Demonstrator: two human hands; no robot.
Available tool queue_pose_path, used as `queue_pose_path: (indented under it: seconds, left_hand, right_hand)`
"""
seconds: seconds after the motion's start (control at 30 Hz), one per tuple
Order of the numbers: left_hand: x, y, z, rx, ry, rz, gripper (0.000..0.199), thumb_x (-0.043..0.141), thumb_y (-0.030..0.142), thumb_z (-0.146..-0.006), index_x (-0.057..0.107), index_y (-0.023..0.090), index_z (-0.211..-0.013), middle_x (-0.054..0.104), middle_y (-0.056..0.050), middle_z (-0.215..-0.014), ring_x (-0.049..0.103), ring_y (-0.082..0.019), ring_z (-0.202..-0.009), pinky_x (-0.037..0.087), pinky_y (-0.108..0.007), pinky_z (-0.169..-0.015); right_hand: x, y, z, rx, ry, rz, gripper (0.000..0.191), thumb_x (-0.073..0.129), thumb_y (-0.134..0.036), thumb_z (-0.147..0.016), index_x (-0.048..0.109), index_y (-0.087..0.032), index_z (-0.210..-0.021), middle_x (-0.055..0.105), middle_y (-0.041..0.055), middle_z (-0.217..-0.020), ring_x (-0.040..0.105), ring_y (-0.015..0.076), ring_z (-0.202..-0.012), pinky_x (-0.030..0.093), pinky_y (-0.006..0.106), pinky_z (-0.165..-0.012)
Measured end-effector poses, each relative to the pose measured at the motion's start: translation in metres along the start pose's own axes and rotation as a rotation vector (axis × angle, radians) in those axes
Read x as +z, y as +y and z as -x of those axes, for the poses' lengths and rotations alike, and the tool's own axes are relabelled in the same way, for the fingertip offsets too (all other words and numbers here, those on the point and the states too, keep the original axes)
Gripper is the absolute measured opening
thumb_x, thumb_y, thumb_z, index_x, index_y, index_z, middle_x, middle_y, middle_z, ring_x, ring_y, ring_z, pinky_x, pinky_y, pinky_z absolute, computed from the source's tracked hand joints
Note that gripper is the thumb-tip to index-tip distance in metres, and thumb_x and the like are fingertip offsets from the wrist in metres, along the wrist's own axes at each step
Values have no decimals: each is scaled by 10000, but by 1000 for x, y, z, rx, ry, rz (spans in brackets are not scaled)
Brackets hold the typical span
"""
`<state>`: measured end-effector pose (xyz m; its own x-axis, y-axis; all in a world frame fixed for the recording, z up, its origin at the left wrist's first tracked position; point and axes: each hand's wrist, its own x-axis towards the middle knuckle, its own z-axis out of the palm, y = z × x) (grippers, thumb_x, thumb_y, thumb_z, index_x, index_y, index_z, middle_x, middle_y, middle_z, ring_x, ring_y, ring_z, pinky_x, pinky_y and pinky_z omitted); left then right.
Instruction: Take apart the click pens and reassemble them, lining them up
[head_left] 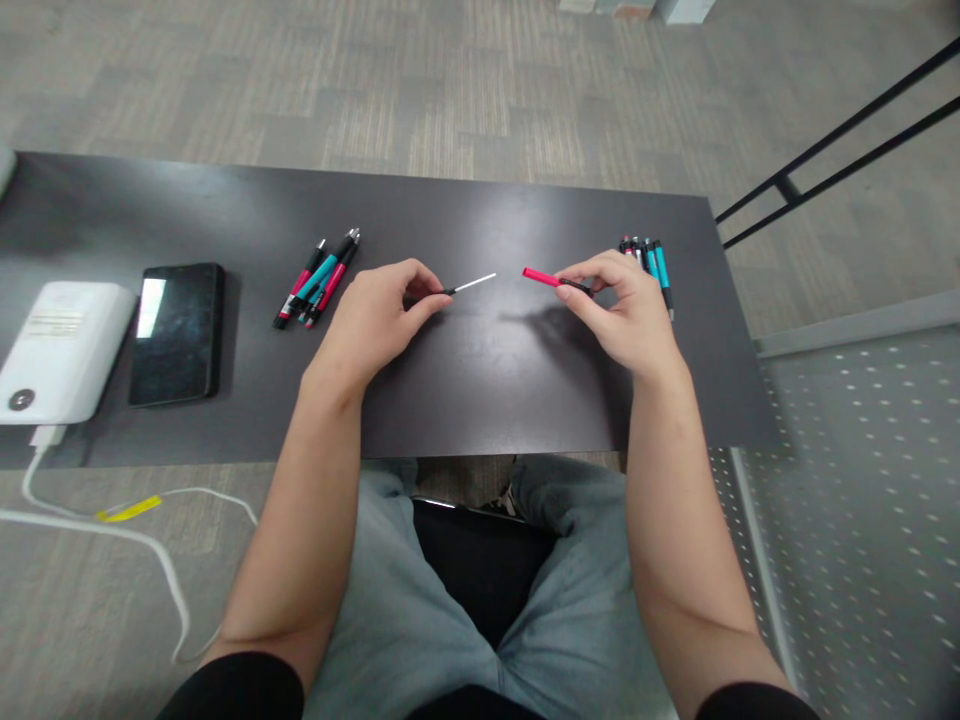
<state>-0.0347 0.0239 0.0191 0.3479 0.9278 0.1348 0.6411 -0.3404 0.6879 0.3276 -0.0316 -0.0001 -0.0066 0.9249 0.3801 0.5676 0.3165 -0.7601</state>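
Observation:
My left hand (384, 312) is closed in a pinch on the dark part of a pen, from which a thin white refill (475, 282) sticks out to the right. Opposite it, my right hand (626, 312) pinches a pink pen barrel (541, 277) with a black part near the fingertips. A gap separates the refill's tip from the barrel's end. Left of my left hand lies a loose pile of pink, blue and black pens (321, 283). Several more pens (660, 265) lie just beyond my right hand, which partly hides them.
A dark phone-like device (177, 335) lies on the black table (480, 400) at the left. Beside it is a white power bank (67, 350) with a white cable (161, 560) hanging off the front edge. A perforated grey panel (862, 480) and black metal bars (832, 140) stand at the right.

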Motion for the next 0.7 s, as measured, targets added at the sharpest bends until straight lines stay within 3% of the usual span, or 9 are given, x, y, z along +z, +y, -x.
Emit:
queue_pose_path:
  seconds: [0.2,0.43,0.7]
  left_hand:
    - [-4,7,1,43,32,35,76,988,359,-1004,918,342,-1028,960,-31,-1081,818,-326,-918,673,-490,-921]
    - [-1,10,-1,77,29,5,79,990,329,-995,911,335,-988,972,-34,-1106,830,-344,-954,698,-520,-996]
    - [-2,8,-1,140,8,-74,63,932,245,-1048,910,303,-1037,981,-47,-1154,861,-340,-1018,696,-503,-1048]
  right_hand:
    - [-10,-4,-3,31,-86,-11,184,1042,-575,-1050,965,-430,-1134,823,96,-1087,671,386,-1034,581,734,-1160]
    - [-10,-14,0,11,-127,16,151,1024,-532,-1087,985,-406,-1162,838,106,-1118,738,394,-1073,611,754,-1198]
    - [-8,-17,3,-95,-147,175,181,899,-506,-1182,1004,-375,-1249,898,114,-1197,819,413,-1095,649,766,-1140]
